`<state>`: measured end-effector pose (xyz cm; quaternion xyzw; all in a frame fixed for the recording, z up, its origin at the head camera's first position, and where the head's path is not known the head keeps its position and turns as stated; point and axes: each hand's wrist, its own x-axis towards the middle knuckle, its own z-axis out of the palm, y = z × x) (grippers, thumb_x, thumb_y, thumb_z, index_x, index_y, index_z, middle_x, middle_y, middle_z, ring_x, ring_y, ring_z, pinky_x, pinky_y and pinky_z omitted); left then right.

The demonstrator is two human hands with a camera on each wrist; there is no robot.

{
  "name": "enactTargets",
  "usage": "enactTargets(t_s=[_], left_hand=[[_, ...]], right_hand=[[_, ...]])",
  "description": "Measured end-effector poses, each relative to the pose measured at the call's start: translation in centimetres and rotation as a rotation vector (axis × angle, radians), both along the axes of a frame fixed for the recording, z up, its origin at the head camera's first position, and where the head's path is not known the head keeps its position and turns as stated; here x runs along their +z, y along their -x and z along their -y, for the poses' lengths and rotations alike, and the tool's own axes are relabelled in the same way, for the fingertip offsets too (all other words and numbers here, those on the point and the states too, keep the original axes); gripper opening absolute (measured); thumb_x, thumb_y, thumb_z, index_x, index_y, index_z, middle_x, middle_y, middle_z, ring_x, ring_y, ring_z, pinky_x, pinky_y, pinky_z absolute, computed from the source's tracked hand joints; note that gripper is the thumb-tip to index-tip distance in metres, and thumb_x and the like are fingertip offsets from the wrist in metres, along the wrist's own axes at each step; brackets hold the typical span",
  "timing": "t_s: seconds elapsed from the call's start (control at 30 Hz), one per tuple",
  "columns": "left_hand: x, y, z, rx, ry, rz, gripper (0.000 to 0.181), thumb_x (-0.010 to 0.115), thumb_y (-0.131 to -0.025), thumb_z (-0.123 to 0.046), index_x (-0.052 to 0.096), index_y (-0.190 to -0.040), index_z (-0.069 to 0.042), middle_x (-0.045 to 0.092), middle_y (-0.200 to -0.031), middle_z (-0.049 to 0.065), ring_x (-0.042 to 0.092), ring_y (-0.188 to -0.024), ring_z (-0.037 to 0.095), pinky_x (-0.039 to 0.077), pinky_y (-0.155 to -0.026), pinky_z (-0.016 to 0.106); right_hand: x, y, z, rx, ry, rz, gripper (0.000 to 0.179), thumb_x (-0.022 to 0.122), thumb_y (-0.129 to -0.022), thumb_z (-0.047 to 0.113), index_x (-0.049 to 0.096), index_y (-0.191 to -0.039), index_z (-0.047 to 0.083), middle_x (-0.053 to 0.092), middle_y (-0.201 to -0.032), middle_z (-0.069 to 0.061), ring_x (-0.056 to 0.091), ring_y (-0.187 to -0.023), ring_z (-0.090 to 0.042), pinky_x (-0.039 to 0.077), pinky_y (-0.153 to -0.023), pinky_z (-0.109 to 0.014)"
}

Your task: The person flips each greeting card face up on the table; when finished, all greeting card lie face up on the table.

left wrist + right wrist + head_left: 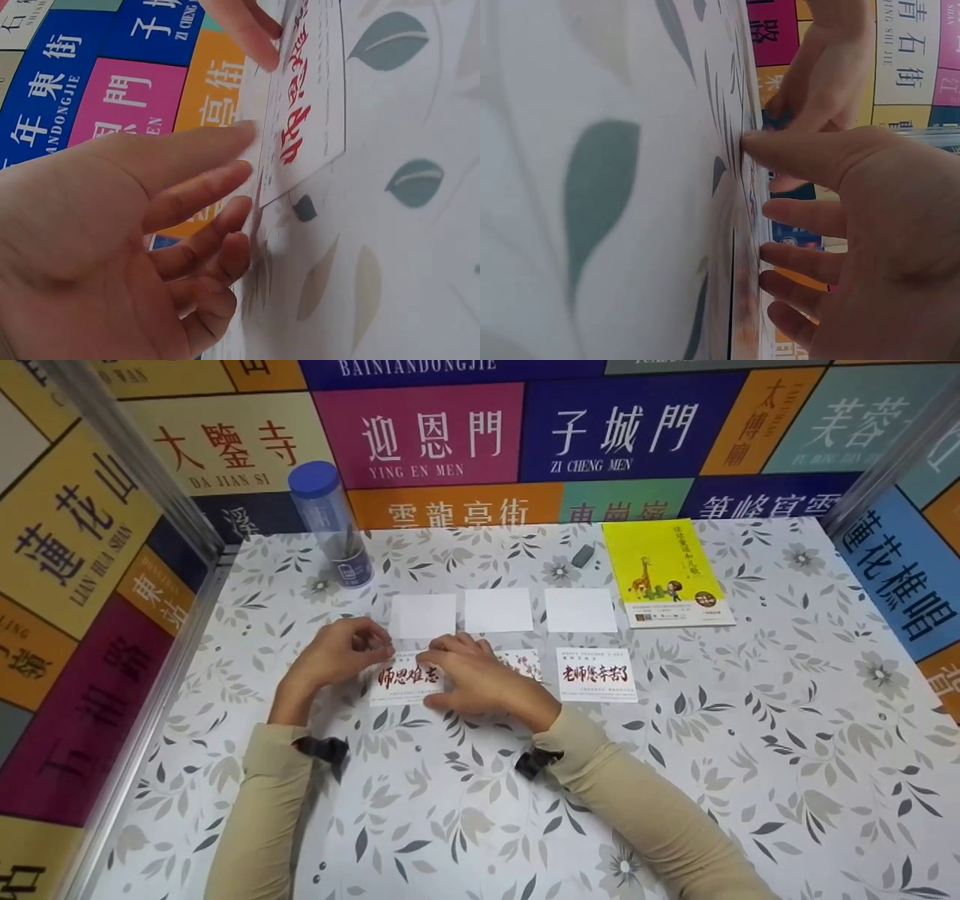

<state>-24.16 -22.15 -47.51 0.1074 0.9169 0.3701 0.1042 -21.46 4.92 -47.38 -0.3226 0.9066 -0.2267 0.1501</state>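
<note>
A white card with red Chinese writing point(407, 677) lies flat on the patterned table, between my two hands. My left hand point(341, 654) is at its upper left corner, thumb and fingers loosely bent; in the left wrist view the fingertips point(241, 135) are by the card's edge and pinch nothing. Across the card's right side reaches my right hand point(476, 675), fingers fairly straight and fingertips down at the cards. It partly covers a second printed card point(527, 664). A third card with red writing point(596, 675) lies apart to the right.
Three blank white cards point(499, 610) form a row behind the printed ones. A clear tube with a blue lid point(319, 514) stands at the back left. Further right are a small grey block point(583, 556) and a yellow book point(667, 570). Lettered panels point(442, 435) border the table.
</note>
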Motion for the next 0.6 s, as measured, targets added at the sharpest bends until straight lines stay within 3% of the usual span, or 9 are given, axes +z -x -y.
enactTargets(t_s=[0.17,0.3,0.47,0.6], left_hand=[[0.4,0.1,-2.4,0.002,-0.091,-0.146,0.023,0.074,-0.102,-0.015,0.075,-0.121,-0.003,0.078,-0.112,0.015,0.074,-0.101,0.034,0.059,-0.094,0.046],[1.0,0.0,-4.6,-0.027,-0.133,-0.222,0.024,0.074,-0.102,-0.012,0.074,-0.123,-0.001,0.077,-0.116,0.017,0.075,-0.103,0.036,0.060,-0.097,0.050],[1.6,0.1,-7.6,-0.081,-0.152,-0.237,0.027,0.074,-0.102,-0.013,0.072,-0.127,-0.002,0.077,-0.120,0.018,0.074,-0.106,0.034,0.061,-0.097,0.048],[1.9,0.3,-10.4,-0.132,-0.185,-0.215,0.032,0.074,-0.102,-0.015,0.069,-0.132,-0.002,0.075,-0.124,0.020,0.073,-0.108,0.034,0.060,-0.099,0.047]], right_hand=[[0.2,0.3,-1.4,0.029,0.120,-0.001,0.074,0.073,-0.101,0.044,0.046,-0.164,0.017,0.043,-0.170,-0.011,0.034,-0.161,-0.033,0.024,-0.133,-0.059],[0.4,0.8,-3.9,-0.003,0.227,-0.043,0.069,0.071,-0.104,0.039,0.046,-0.163,0.012,0.049,-0.166,-0.010,0.041,-0.157,-0.030,0.031,-0.132,-0.053],[0.3,1.9,-8.6,-0.139,0.289,-0.062,0.070,0.070,-0.104,0.035,0.043,-0.165,0.011,0.050,-0.165,-0.009,0.046,-0.153,-0.030,0.038,-0.129,-0.050],[0.2,2.7,-13.3,-0.248,0.297,-0.024,0.072,0.071,-0.105,0.034,0.041,-0.166,0.010,0.047,-0.165,-0.015,0.053,-0.144,-0.040,0.047,-0.121,-0.056]])
